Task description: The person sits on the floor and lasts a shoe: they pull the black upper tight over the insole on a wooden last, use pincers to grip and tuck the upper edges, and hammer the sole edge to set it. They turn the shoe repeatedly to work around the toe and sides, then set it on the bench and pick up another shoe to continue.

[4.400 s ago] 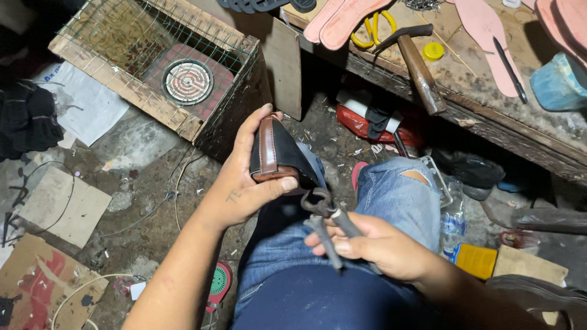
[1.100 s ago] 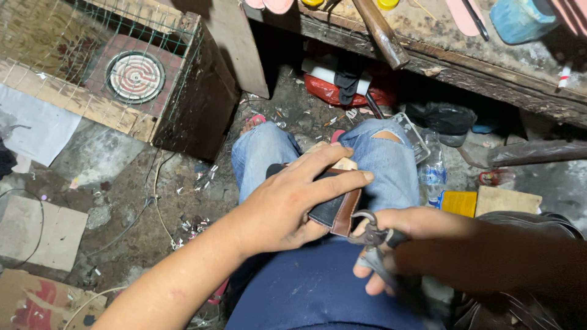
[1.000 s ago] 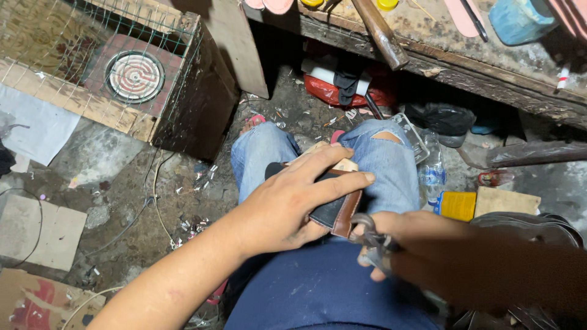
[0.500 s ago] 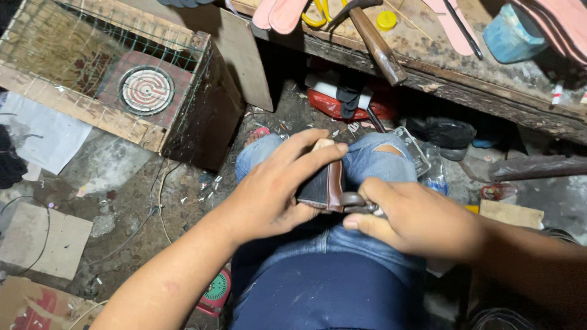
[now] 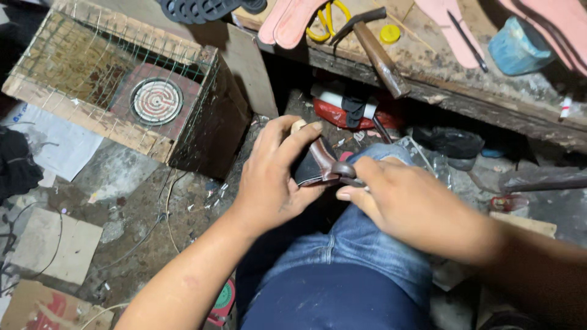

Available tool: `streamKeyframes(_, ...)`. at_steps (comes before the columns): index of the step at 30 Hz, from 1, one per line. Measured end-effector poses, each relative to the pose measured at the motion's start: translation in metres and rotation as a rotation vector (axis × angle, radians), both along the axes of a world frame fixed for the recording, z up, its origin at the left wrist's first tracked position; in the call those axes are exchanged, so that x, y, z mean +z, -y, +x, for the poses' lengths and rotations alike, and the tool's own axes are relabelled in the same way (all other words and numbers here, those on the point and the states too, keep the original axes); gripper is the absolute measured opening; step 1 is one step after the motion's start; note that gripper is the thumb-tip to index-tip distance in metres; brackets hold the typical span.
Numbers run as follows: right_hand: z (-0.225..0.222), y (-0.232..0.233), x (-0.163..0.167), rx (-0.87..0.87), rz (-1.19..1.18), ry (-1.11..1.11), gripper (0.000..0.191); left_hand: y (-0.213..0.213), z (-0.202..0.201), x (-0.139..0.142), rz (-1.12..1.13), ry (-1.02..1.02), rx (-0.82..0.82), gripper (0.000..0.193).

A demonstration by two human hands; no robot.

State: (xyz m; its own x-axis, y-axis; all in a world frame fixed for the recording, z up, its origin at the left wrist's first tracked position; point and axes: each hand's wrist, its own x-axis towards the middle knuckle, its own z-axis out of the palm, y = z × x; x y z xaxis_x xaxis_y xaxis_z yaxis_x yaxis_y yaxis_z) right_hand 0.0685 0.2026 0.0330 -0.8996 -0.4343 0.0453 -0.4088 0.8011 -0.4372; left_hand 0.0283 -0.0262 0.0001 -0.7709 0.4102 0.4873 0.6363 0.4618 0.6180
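Note:
My left hand (image 5: 269, 177) grips a dark leather shoe piece with a brown edge (image 5: 315, 162), held above my knee in blue jeans (image 5: 361, 244). My right hand (image 5: 403, 205) presses against the piece's near edge from the right, its fingers closed around a metal tool that is almost wholly hidden; only a dark bit shows at the fingertips (image 5: 347, 174). Both hands touch at the piece.
A wooden workbench (image 5: 440, 85) crosses the top, carrying a hammer (image 5: 379, 52), pink insoles (image 5: 293, 21), yellow-handled scissors (image 5: 327, 27), a blue pot (image 5: 513, 52). A wire-mesh wooden box with a coil heater (image 5: 156, 101) stands left. Scraps and cardboard (image 5: 55, 244) litter the dirt floor.
My hands rose from my lap and came together; the right hand with its pliers moved up to the piece's edge, and the view tilted toward the bench.

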Motion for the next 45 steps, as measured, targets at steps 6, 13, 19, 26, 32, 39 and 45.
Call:
streamKeyframes(6,-0.011,0.019,-0.048,-0.088,-0.126,-0.194,0.037,0.006,-0.014,-0.012,0.080,-0.046,0.090,0.074)
streamKeyframes(13,-0.032,0.026,-0.084,-0.076,-0.326,-0.407,0.037,0.005,-0.023,-0.020,0.037,-0.076,0.130,0.077)
streamKeyframes(19,0.015,-0.014,-0.102,-0.400,-0.435,-0.091,0.030,-0.040,-0.034,-0.035,0.012,0.049,-0.138,0.074)
streamKeyframes(26,0.075,-0.077,-0.141,-0.640,-1.142,0.823,0.032,-0.105,-0.024,-0.077,-0.244,0.275,-0.394,0.072)
streamKeyframes(32,0.077,-0.102,-0.139,-0.599,-0.708,0.855,0.038,-0.118,-0.010,-0.093,-0.263,0.202,-0.428,0.068)
streamKeyframes(39,0.061,-0.129,-0.114,-0.585,-0.873,1.365,0.046,-0.117,0.010,-0.089,-0.275,0.135,-0.390,0.066)
streamKeyframes(45,0.059,-0.127,-0.106,-0.571,-0.661,1.391,0.037,-0.121,0.035,-0.087,-0.280,0.012,-0.313,0.066)
